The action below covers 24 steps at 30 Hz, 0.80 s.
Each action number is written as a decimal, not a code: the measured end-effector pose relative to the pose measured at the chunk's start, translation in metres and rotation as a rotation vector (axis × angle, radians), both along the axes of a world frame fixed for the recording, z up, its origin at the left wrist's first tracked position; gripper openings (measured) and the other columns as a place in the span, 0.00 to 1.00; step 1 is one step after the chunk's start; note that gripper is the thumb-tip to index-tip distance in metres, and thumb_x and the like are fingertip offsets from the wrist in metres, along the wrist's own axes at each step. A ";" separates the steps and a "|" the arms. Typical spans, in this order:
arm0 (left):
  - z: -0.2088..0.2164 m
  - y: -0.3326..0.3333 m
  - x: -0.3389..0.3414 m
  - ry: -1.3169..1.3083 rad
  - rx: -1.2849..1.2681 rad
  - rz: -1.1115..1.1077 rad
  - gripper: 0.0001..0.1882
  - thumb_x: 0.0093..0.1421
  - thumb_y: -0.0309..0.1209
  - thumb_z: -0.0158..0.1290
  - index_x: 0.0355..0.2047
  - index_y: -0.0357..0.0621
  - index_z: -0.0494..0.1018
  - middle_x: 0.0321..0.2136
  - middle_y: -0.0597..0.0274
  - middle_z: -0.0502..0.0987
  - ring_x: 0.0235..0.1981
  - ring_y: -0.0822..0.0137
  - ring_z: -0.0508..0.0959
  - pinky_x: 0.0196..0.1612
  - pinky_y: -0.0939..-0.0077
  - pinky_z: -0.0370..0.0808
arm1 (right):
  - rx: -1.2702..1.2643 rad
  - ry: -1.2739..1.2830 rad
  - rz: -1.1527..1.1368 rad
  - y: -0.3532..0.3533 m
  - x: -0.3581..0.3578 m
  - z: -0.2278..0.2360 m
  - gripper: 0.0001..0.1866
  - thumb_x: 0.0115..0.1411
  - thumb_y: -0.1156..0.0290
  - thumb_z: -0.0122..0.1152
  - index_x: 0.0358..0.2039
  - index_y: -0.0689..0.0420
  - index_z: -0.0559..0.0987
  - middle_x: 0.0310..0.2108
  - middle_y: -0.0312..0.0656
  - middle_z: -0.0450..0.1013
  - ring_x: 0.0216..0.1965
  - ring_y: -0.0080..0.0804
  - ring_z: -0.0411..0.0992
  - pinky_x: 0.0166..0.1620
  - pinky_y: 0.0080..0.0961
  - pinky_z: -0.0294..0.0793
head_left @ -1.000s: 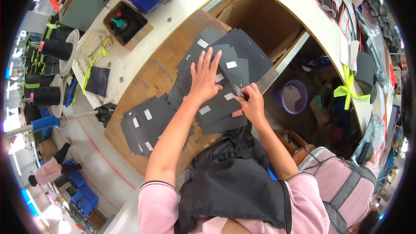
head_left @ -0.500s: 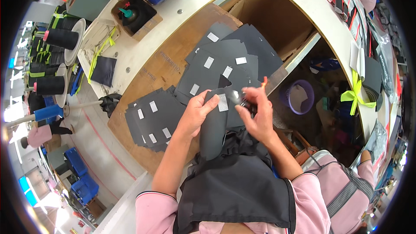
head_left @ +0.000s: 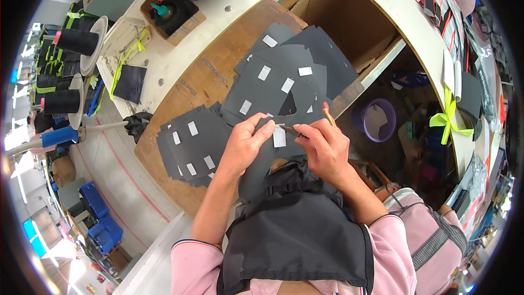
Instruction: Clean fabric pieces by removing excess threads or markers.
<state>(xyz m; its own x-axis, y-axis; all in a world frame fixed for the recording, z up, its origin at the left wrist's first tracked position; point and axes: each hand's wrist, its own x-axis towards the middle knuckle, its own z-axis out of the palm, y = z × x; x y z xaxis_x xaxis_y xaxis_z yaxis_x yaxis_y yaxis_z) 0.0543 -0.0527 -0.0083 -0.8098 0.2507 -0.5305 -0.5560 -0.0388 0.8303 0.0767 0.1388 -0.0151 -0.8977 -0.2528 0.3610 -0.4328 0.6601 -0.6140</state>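
My left hand pinches a dark grey fabric piece between thumb and fingers, close to its upper edge. A white label sits on that piece, just right of my left thumb. Closed around small dark thread snips, my right hand brings their tip to the label's top edge. An orange-red cord stands out behind the right fingers. Beyond my hands lies a pile of grey fabric pieces with white labels, and a second labelled stack rests to the left.
The stacks lie on a brown wooden board. An open cardboard box stands at the far right, a purple bin below it. Thread cones are at the left. A person in pink sits close at my right.
My right hand has turned inward and brought the snips down onto the label's top edge. The fabric piece's hanging part has shifted slightly left and lower.
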 end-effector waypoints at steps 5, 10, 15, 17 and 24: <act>0.000 0.000 0.002 0.002 -0.058 -0.018 0.11 0.63 0.35 0.48 0.33 0.39 0.71 0.22 0.77 0.67 0.24 0.84 0.61 0.27 0.86 0.60 | -0.126 0.069 -0.004 0.001 0.005 -0.005 0.15 0.44 0.75 0.66 0.35 0.57 0.77 0.24 0.37 0.68 0.22 0.33 0.69 0.31 0.27 0.72; 0.013 0.002 -0.001 0.010 -0.025 -0.037 0.11 0.62 0.35 0.48 0.32 0.39 0.71 0.22 0.76 0.67 0.25 0.83 0.62 0.28 0.86 0.59 | -0.122 0.029 0.000 0.002 0.003 0.000 0.15 0.43 0.76 0.66 0.35 0.57 0.77 0.24 0.37 0.68 0.22 0.33 0.69 0.30 0.27 0.72; 0.008 -0.002 0.003 -0.033 -0.024 -0.030 0.11 0.62 0.35 0.48 0.30 0.40 0.71 0.21 0.76 0.67 0.24 0.83 0.61 0.27 0.86 0.59 | -0.113 0.010 -0.003 0.001 0.006 0.003 0.16 0.42 0.80 0.67 0.35 0.58 0.77 0.24 0.40 0.68 0.22 0.35 0.69 0.26 0.26 0.69; 0.008 -0.003 0.003 -0.028 -0.028 -0.018 0.11 0.62 0.35 0.48 0.29 0.40 0.71 0.21 0.77 0.66 0.23 0.83 0.61 0.26 0.86 0.59 | -0.108 0.012 0.012 0.001 0.005 0.004 0.16 0.42 0.78 0.67 0.35 0.58 0.77 0.24 0.38 0.68 0.22 0.33 0.69 0.25 0.25 0.69; 0.007 -0.004 0.005 0.011 -0.072 -0.014 0.12 0.62 0.36 0.48 0.27 0.40 0.70 0.18 0.77 0.62 0.21 0.82 0.57 0.24 0.84 0.55 | -0.046 0.041 0.047 -0.004 0.007 0.003 0.17 0.41 0.75 0.67 0.35 0.57 0.76 0.25 0.37 0.68 0.22 0.32 0.69 0.25 0.25 0.69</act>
<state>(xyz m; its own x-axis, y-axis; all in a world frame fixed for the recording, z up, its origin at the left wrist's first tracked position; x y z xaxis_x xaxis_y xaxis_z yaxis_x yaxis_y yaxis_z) 0.0594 -0.0564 -0.0017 -0.8124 0.2235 -0.5385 -0.5468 0.0285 0.8368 0.0840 0.1351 -0.0118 -0.8696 -0.2760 0.4093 -0.4876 0.6099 -0.6247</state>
